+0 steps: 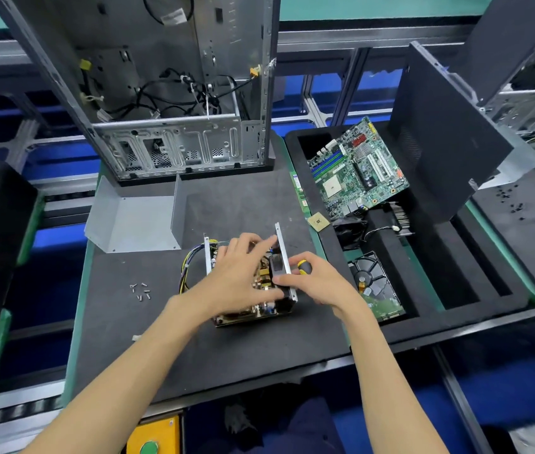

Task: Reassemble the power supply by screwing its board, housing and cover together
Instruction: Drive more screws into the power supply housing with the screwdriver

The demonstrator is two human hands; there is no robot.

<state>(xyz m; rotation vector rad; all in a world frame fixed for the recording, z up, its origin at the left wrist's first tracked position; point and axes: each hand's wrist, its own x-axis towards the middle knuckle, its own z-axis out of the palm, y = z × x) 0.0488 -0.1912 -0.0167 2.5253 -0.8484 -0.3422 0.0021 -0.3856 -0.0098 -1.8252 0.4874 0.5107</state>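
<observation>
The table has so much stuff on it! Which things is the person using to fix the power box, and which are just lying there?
In use: power supply, cover, loose screws, screwdriver held in the right hand, left hand.

Just lying there: motherboard, processor chip, hard drive, computer case.

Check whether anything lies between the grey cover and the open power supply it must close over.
Nothing visible lies on the mat between the cover and the power supply. Both hands are on the unit itself: left hand over the board, right hand holding a screwdriver.
</observation>
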